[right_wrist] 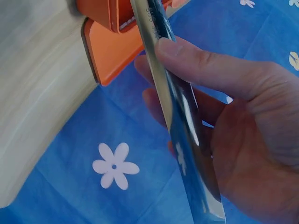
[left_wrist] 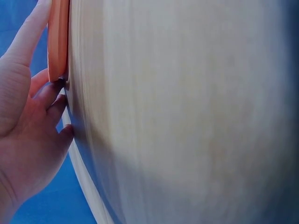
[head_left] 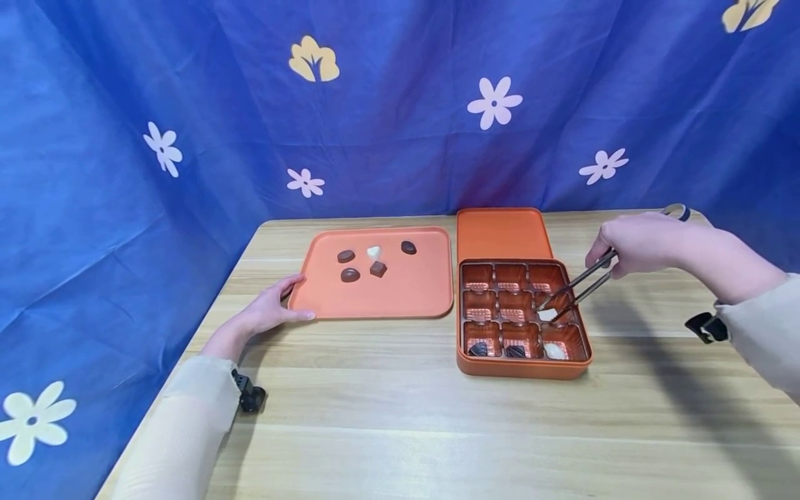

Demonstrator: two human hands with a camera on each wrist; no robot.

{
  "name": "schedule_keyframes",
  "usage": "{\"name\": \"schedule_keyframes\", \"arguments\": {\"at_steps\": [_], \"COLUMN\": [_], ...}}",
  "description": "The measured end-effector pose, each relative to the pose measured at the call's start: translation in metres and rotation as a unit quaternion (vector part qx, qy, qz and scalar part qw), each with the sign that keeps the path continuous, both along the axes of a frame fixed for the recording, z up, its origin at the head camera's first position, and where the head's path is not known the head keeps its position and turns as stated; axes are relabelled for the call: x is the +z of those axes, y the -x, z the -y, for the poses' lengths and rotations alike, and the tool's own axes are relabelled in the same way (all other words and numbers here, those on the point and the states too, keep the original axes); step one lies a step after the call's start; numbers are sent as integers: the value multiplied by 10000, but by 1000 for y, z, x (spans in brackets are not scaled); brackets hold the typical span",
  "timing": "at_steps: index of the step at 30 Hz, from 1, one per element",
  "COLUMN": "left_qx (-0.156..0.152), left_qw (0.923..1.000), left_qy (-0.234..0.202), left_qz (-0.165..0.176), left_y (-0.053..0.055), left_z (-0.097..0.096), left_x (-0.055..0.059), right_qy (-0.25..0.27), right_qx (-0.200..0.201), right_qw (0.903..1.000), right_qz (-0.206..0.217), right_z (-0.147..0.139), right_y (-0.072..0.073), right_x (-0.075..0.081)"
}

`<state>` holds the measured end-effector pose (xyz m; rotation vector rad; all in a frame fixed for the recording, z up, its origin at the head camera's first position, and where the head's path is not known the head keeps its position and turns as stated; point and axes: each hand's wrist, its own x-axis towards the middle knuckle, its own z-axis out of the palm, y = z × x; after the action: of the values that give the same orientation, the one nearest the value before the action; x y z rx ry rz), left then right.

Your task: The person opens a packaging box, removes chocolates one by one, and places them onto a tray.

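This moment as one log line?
left hand: holds tray at near-left corner | right hand: holds tongs, tips around white chocolate at middle-right compartment | box front row: occupied | tray: five chocolates

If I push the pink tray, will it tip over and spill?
The pink tray probably slides rather than tips, because it lies flat and wide. It's likely light, since it looks thin. Loose chocolates might shift, but its rim could stop them.
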<state>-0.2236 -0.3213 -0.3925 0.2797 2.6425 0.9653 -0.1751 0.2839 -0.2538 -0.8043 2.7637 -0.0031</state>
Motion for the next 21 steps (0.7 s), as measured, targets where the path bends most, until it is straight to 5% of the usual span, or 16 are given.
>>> {"name": "schedule_keyframes", "arguments": {"at_steps": [9,21], "left_qx": [-9,-22], "left_qw": [9999,10000], "left_qy": [-124,-80], "left_qz": [-18,-46], "left_y": [-1,0], "left_z": [1,2], "left_x": [-2,-3], "right_qy": [210,63], "right_qx": [-8,-236], "right_qw": [9997,9984], "right_qz": [-145,-515], "right_z": [-9,-9], "right_y": [-4,-7], "right_x": [1,38]}}
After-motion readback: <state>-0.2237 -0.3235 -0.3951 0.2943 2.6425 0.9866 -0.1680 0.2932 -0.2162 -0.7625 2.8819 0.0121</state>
